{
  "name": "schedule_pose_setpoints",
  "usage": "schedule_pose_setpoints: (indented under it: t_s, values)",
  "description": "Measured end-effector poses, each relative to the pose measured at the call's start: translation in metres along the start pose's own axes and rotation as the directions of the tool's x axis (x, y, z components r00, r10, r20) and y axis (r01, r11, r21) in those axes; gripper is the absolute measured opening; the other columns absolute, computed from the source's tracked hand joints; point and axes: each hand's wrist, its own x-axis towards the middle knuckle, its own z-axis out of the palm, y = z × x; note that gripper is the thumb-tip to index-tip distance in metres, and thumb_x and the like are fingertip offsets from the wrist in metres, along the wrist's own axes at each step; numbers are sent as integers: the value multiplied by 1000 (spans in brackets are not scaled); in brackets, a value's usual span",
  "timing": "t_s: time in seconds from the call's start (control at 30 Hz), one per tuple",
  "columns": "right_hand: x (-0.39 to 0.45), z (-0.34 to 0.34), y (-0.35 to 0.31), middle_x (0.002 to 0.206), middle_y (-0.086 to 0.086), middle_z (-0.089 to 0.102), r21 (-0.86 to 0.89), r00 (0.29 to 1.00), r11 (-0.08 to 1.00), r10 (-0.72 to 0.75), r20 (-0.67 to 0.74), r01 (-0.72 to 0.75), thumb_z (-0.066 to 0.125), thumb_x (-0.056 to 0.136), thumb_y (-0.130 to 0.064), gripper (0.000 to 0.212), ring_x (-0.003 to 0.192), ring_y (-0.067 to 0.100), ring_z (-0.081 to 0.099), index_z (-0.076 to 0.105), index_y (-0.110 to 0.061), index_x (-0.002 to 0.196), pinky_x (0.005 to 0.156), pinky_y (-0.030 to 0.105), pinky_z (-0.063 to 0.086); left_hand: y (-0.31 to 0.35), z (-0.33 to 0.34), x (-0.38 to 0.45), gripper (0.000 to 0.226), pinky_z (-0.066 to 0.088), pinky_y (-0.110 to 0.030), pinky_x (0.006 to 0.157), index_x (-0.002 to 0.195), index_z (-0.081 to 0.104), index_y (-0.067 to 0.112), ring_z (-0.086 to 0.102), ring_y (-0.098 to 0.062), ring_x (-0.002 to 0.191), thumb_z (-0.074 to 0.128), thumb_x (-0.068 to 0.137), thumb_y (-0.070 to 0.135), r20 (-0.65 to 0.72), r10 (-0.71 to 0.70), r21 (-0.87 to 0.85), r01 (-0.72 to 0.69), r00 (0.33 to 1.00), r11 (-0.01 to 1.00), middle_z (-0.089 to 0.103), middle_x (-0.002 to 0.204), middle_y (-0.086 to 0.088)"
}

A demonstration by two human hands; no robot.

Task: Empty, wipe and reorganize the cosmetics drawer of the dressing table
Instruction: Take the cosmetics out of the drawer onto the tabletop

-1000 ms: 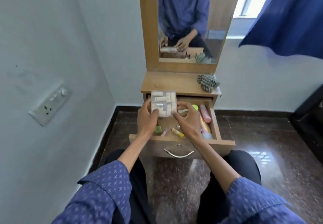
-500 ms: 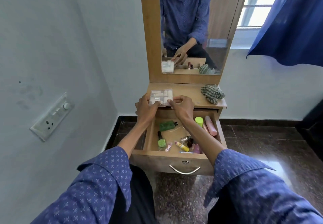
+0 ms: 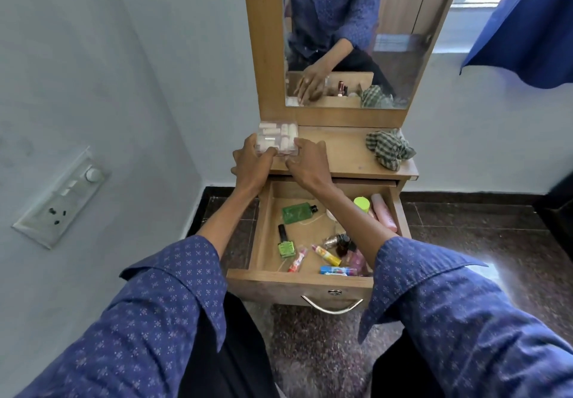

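We have carried the clear compartment box (image 3: 277,138) up out of the drawer (image 3: 313,273): a second ago it hung over the drawer's back, and now it sits at the left end of the dressing table's top (image 3: 347,155), under the mirror (image 3: 350,41). Pale little rolls fill its compartments.

Below our wrists the open drawer holds a green flat bottle (image 3: 298,212), a green nail polish (image 3: 284,245), small tubes (image 3: 326,255) and dark bottles under our right forearm, with a lime-capped tube (image 3: 362,204) and a pink tube (image 3: 384,213) along its right wall.

Our left hand (image 3: 252,165) grips the box's near left corner with curled fingers; our right hand (image 3: 308,162) pinches its near right edge. A checked cloth (image 3: 389,149) lies well right of our hands.
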Motion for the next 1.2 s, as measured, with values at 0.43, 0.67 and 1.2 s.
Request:
schedule_pose_setpoints:
  t_s: [0.43,0.67,1.2]
  values:
    - [-14,-29,2,128,16,63,-68,990,991,-106,95,112,52,85,-5,57,126,32,38,54,-11,142,101,48,47,8,4,-11,71,24,-53,116,158,33,19,27,-28,149,56,95,42,-55,41,161,-31,998,987,39,160,-7]
    - [-43,-70,30,123,-4,64,-96,978,981,-180,-109,169,59,95,-9,30,106,14,58,71,-19,120,92,24,45,12,31,-79,46,39,-46,106,136,49,20,43,-24,129,57,91,18,-127,439,366,-370,889,854,48,138,-2]
    - [-129,-146,99,96,4,71,-421,985,891,163,-53,-170,56,99,-39,24,89,30,67,68,-21,90,69,36,50,16,103,-150,41,45,-41,108,137,57,16,55,-18,124,65,99,26,412,346,276,-477,843,835,60,132,-1]
